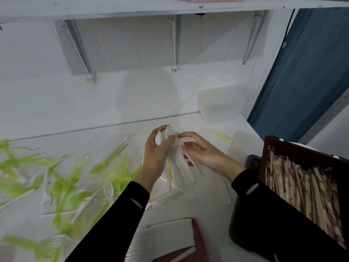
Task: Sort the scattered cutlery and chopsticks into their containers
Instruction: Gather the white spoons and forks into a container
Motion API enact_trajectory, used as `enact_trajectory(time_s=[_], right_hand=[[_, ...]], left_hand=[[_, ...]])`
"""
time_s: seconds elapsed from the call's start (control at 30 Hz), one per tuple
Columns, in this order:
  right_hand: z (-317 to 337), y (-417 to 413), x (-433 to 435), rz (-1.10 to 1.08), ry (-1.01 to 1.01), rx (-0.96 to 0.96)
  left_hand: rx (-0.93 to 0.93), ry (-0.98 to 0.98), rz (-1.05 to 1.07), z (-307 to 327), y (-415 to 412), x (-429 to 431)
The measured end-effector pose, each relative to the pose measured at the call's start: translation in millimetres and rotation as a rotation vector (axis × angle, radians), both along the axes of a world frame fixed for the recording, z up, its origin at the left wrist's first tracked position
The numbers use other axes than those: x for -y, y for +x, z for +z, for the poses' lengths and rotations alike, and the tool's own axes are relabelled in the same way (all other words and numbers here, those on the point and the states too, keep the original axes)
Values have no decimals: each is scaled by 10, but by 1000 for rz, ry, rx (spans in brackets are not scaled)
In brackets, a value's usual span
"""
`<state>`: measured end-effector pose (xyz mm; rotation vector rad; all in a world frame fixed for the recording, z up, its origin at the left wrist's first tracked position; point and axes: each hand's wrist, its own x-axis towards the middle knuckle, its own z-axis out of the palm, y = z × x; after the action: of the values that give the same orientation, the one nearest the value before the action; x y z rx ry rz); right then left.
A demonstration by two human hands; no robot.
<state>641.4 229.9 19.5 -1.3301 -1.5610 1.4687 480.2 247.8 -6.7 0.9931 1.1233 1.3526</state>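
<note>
Gathering white spoons into one bundle above the table

Head view: the left hand (156, 154) is raised over the white table (205, 205) with its fingers curled round a bundle of white spoons (179, 167). The bundle's long axis runs nearly straight away from the person. The bowls point up and away at the top of the fist, towards the wall. The handles fan out downward and back toward the person, tilted slightly right.

The right hand (205, 156) is just beside the bundle on its right. Its fingers are loosely extended, and the fingertips seem to touch the spoons near the bowls. Blur makes it hard to say whether they pinch one.

Green cutlery (102, 165) lies scattered over the left half of the table, pointing every way, with white forks (108, 190) mixed in among it. One green piece (221, 137) lies alone near the back right, well apart from the rest.

On the right stands a brown box (302, 150) filled with paper-wrapped chopsticks (302, 190), lying side by side with their length running toward the person. A dark red tray (199, 235) at the near edge holds white pieces too blurred to name. A clear tub (221, 104) sits against the wall at the back, under a white shelf (132, 8).
</note>
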Motion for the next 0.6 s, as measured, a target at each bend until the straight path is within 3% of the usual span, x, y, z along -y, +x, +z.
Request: enact_trajectory(time_s=[0.17, 0.3, 0.5, 0.6], right_hand=[[-41, -82, 40, 119, -61, 64], [-39, -3, 23, 154, -126, -38], [-46, -5, 15, 170, -161, -81], [-44, -46, 46, 223, -160, -52]], left_hand=[[52, -39, -48, 68, 5, 17], [228, -81, -150, 138, 7, 49], [-29, -47, 57, 86, 42, 34], [-48, -59, 177, 96, 39, 19]])
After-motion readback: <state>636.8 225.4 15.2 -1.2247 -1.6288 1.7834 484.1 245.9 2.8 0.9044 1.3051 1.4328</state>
